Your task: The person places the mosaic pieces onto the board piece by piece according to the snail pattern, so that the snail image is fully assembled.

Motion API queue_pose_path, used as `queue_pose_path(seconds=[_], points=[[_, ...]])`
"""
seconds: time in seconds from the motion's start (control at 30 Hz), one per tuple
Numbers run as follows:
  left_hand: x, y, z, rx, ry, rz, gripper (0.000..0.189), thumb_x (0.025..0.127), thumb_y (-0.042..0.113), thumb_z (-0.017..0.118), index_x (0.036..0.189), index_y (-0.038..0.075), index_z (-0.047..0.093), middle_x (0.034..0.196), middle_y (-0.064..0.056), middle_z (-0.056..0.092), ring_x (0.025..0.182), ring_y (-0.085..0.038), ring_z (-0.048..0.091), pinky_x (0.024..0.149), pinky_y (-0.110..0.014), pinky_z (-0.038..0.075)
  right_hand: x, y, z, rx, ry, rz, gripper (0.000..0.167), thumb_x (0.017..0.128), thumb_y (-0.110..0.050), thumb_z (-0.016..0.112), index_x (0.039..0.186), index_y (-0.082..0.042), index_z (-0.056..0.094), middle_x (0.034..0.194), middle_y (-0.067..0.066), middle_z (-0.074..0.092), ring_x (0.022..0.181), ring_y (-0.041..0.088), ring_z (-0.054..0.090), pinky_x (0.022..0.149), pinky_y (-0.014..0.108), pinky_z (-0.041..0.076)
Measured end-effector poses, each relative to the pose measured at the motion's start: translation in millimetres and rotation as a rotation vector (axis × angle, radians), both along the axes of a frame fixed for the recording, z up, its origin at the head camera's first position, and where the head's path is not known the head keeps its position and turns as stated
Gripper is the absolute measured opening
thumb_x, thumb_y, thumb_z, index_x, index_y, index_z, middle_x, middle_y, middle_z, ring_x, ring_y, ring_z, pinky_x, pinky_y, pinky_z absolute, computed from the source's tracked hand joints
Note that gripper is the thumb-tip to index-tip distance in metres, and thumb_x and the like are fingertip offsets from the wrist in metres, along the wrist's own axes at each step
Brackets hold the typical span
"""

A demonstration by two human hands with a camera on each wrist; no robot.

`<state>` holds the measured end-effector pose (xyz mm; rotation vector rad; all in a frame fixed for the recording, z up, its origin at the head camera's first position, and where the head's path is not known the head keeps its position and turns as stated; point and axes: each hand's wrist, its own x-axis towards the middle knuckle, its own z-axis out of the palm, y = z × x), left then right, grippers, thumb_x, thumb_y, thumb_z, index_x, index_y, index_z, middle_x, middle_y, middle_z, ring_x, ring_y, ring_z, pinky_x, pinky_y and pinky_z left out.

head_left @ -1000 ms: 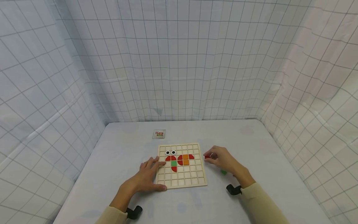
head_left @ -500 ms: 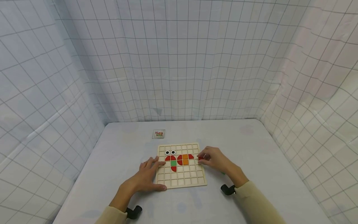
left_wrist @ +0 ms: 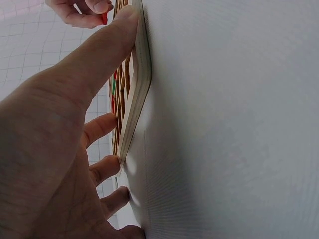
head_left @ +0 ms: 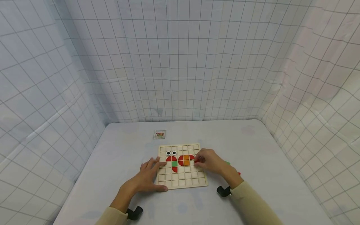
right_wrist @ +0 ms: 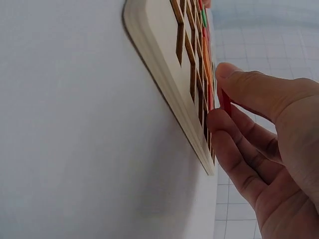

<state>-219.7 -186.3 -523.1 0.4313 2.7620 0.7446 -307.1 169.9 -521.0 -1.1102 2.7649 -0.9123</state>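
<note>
A square wooden grid board (head_left: 182, 183) lies on the table, with red curved tiles, orange squares (head_left: 187, 160), a green square (head_left: 174, 163) and two eye tiles (head_left: 171, 153) set in its cells. My left hand (head_left: 149, 178) rests at the board's left edge, fingers spread, thumb on the near corner. My right hand (head_left: 209, 161) pinches a small red tile (right_wrist: 226, 102) between thumb and fingers, close over the right part of the board beside a seated red quarter-round tile (head_left: 192, 157). Fingers mostly cover the held tile in the head view.
A small pattern card (head_left: 159, 134) lies behind the board. A loose green tile (head_left: 227, 162) and a red tile (head_left: 239, 173) lie on the table to the right, partly behind my right hand and wrist. Grid-patterned cloth walls (head_left: 168, 78) enclose the table.
My right hand has moved left with the red tile, from beside the board to over its right-hand cells. The left hand has stayed at the board's edge.
</note>
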Motion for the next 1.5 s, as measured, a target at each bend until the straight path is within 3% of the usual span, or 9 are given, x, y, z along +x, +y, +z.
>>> queue_pose_path(seconds=[0.67,1.13,1.5], points=[[0.6,-0.7,-1.2,0.002,0.002,-0.002,0.111,0.084,0.058,0.102,0.174,0.020,0.050,0.192,-0.023,0.027,0.176,-0.060,0.023,0.140,-0.086,0.017,0.5,-6.8,-3.8,0.018,0.086,0.015,0.006,0.102,-0.006,0.089,0.108,-0.006,0.090,0.110,0.005,0.074,0.096,0.010,0.068,0.082,0.023,0.062],[0.4,0.2,-0.4,0.009,0.004,-0.006,0.110,0.084,0.058,0.102,0.174,0.021,0.051,0.192,-0.023,0.028,0.176,-0.061,0.023,0.140,-0.086,0.016,2.3,-12.5,-3.1,0.046,0.047,-0.041,0.008,0.102,-0.001,0.087,0.107,-0.007,0.090,0.110,0.005,0.075,0.098,0.013,0.071,0.085,0.024,0.065],[0.6,-1.4,0.2,0.035,0.015,-0.018,0.111,0.084,0.058,0.103,0.173,0.017,0.051,0.190,-0.026,0.029,0.174,-0.063,0.023,0.139,-0.088,0.016,0.1,-10.5,-2.7,0.020,0.054,-0.011,0.010,0.101,-0.001,0.087,0.108,-0.006,0.092,0.107,0.004,0.075,0.097,0.014,0.071,0.083,0.022,0.063]])
